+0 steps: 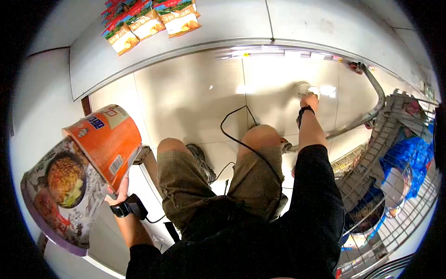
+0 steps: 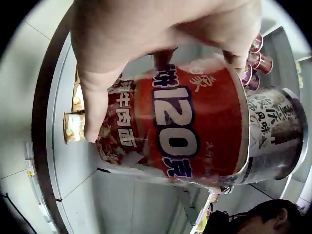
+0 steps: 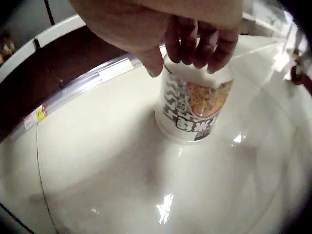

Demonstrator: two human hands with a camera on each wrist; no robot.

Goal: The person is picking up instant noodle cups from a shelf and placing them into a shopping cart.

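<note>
- White noodle cup (image 3: 197,105) with a printed picture of food stands on the pale tiled floor (image 1: 195,102), just in front of the person's right hand side of the shelf edge.
- Right hand (image 1: 309,101) grips this cup around its upper end, thumb on one side and fingers on the other.
- Left hand (image 2: 151,29) grasps an orange noodle bucket (image 1: 111,144), thumb and fingers spread across it, held up off the floor.
- Grey patterned bucket (image 1: 67,186) overlaps the orange one; I cannot tell whether the left hand also holds it.
- Snack bags (image 1: 148,23) lie together on the white shelf (image 1: 232,23).
- Black cable (image 1: 221,124) loops near the knees.
- Wire cart (image 1: 367,160) at the right contains blue packaging (image 1: 413,153).
</note>
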